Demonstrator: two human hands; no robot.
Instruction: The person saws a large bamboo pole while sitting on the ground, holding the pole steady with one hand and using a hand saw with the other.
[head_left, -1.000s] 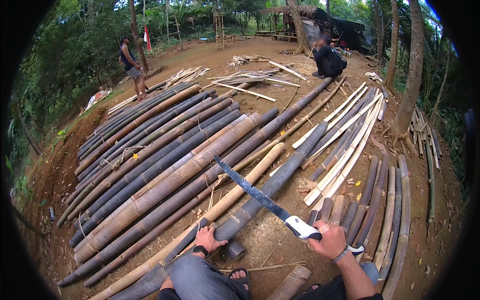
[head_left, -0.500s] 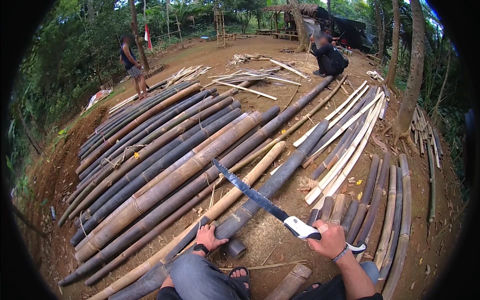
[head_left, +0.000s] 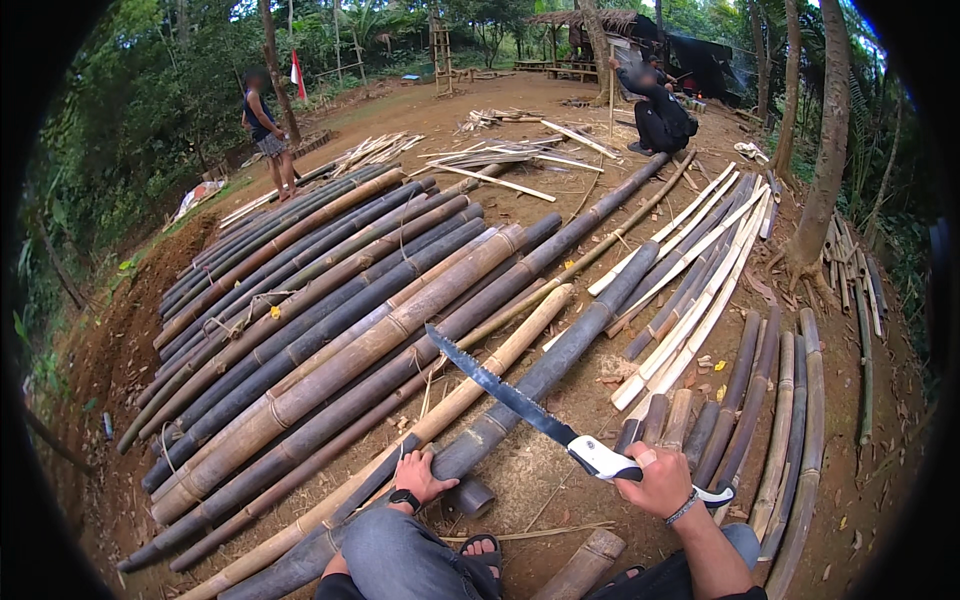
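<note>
My right hand is closed around the white and black handle of a pruning saw. The saw's long curved blade points up and to the left, across and above a dark bamboo pole. My left hand, with a black watch on its wrist, rests on the near part of that dark pole, fingers spread. Beside it runs a lighter tan bamboo pole. A short cut piece of dark bamboo lies on the ground by my left hand.
Many tied bamboo poles lie at left. Pale split strips and shorter poles lie at right. A crouching person is at the far end of a long pole; another person stands far left. A tree trunk rises at right.
The crouching person's arm has risen and now holds a thin upright stick. My hands and the saw stay almost where they were.
</note>
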